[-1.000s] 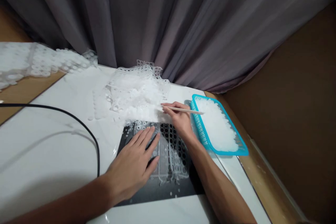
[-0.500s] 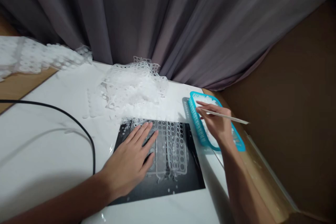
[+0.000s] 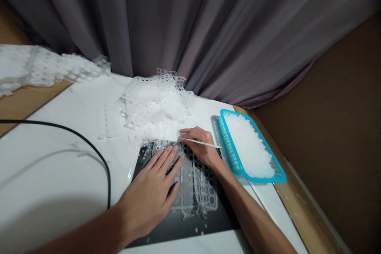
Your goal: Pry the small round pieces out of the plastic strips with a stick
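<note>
My left hand [image 3: 151, 190] lies flat with its fingers spread on the left part of the clear perforated sheets [image 3: 205, 190]. These sheets rest on a black mat [image 3: 172, 228]. Over the upper edge of the mat, my right hand [image 3: 199, 143] pinches a thin white stick [image 3: 205, 143], whose back end points to the right. Whether anything is at the stick's tip is too small to tell. To the right stands a blue basket [image 3: 279, 176] with many white pieces [image 3: 253, 147] in it.
Behind the mat lies a heap of white perforated scraps [image 3: 157, 99]. More perforated sheets [image 3: 44, 65] are at the far left. A black cable [image 3: 74, 131] curves over the white table [image 3: 35, 174]. A grey curtain [image 3: 154, 20] hangs behind, and a brown panel [image 3: 336, 127] stands at the right.
My right hand has moved left with the stick, from over the blue basket to the mat's upper edge. My left hand stays on the sheets. The view has shifted slightly.
</note>
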A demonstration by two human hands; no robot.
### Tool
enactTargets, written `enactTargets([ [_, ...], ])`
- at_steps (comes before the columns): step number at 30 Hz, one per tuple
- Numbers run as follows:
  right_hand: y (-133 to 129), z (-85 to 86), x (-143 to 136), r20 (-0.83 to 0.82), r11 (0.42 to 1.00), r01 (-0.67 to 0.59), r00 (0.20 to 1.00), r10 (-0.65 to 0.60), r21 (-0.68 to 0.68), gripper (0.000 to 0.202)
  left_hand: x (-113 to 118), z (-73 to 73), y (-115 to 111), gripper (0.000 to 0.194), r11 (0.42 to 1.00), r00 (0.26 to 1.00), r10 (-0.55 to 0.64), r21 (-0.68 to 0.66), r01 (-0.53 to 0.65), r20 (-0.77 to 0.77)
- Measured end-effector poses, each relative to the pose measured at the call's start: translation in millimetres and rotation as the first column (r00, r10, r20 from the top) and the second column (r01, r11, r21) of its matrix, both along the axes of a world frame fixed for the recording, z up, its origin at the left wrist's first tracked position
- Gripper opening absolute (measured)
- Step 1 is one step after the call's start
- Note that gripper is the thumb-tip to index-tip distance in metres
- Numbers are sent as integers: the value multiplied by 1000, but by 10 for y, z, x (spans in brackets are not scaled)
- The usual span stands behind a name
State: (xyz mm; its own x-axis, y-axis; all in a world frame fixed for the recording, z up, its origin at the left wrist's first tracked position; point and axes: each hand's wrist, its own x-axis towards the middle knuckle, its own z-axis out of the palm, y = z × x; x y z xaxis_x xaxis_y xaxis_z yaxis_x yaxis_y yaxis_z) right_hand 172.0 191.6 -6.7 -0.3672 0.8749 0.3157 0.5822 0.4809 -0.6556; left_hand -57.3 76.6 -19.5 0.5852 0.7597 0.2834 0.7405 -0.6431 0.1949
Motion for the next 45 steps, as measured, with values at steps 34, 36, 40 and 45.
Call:
enactTargets([
  [34, 244, -67, -126, -193, 972, 220, 953, -233, -88, 27, -1, -34, 26, 63, 1000, 999, -23, -10, 23, 42],
  [36, 293, -26, -97, -218, 959, 266, 935, -281, -96, 32, -3, -53, 31, 63, 1000, 998, -21, 8, 21, 62],
  [40, 232, 119, 13, -239, 944, 318, 913, -330, -86, 33, -3, -73, 35, 68, 999, 995, -31, 38, 28, 91],
  [45, 13, 212, 44, -125, 995, 78, 989, -85, -60, 20, -7, -73, 31, 69, 999, 995, -34, 42, 30, 89],
])
